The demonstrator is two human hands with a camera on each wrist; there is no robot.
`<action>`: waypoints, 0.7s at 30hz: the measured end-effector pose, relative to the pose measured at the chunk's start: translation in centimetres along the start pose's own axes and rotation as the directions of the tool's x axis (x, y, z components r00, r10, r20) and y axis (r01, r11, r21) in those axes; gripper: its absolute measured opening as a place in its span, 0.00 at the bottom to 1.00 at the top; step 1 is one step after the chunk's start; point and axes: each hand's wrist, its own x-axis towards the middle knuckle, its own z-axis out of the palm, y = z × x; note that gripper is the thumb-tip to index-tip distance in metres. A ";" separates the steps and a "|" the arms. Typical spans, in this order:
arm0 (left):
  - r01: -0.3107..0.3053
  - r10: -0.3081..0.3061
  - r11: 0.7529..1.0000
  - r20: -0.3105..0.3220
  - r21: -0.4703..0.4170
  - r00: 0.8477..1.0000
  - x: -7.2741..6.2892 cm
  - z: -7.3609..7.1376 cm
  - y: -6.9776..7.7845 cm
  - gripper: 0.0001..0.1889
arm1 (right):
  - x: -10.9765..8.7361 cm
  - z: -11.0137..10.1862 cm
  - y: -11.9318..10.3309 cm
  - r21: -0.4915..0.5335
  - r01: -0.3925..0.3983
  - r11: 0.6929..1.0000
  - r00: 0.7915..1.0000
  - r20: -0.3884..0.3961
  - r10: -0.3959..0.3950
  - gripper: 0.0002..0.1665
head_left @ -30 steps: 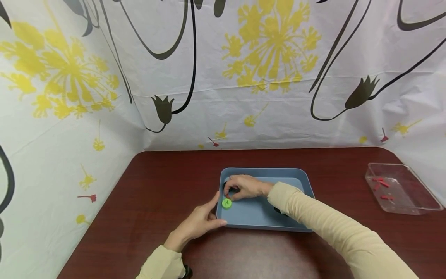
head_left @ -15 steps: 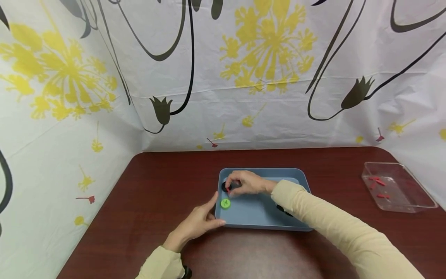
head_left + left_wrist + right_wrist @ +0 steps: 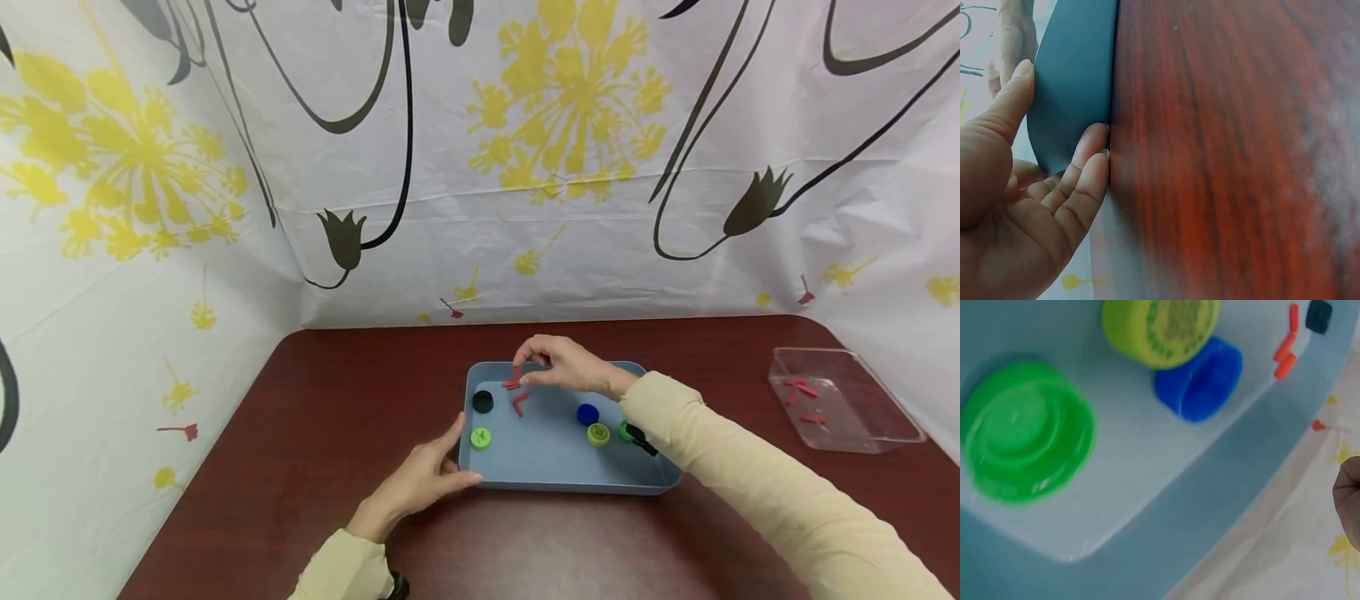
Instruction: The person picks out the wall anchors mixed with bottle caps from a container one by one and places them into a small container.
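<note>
My left hand holds the near left corner of a blue tray. In the left wrist view its thumb lies at the tray's rim and fingertips touch the lower wall. My right hand is over the far side of the tray, thumb and forefinger pinching a small red stick. Another red stick lies just below those fingertips. Two more red sticks form an angle in the tray. To their left sit a black cap and a light green cap.
At the tray's right side are a blue cap, a yellow-green cap and a green cap, partly behind my right wrist in the head view. A clear plastic box with several red sticks stands on the brown table.
My right hand has moved away from the black cap, up and right to the tray's far side, with a red stick. The caps on the right came into sight. My left hand stays put.
</note>
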 end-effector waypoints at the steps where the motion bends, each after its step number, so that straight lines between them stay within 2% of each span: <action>1: 0.002 -0.002 1.000 -0.001 0.000 1.000 0.0 0.0 0.0 0.48 | -0.2 -0.3 0.0 -0.005 -0.002 1.000 1.000 -0.016 0.002 0.14; 8: 0.008 -0.008 1.000 -0.010 -0.001 1.000 -0.1 0.0 -0.1 0.48 | -1.9 -2.3 0.2 0.005 -0.067 0.998 0.991 -0.116 0.067 0.12; 13: 0.011 -0.011 1.000 -0.001 0.004 1.000 -0.2 0.1 -0.1 0.48 | -4.1 -4.0 0.9 0.015 -0.121 0.993 0.971 -0.206 0.121 0.11; 17: 0.016 -0.016 1.000 0.004 0.001 1.000 -0.1 0.0 0.0 0.48 | -6.6 -5.7 1.8 0.014 -0.161 0.987 0.937 -0.313 0.157 0.11; 21: 0.015 -0.015 1.000 -0.001 -0.001 1.000 -0.1 0.0 0.0 0.48 | -9.8 -7.6 2.8 -0.012 -0.217 0.976 0.876 -0.443 0.189 0.11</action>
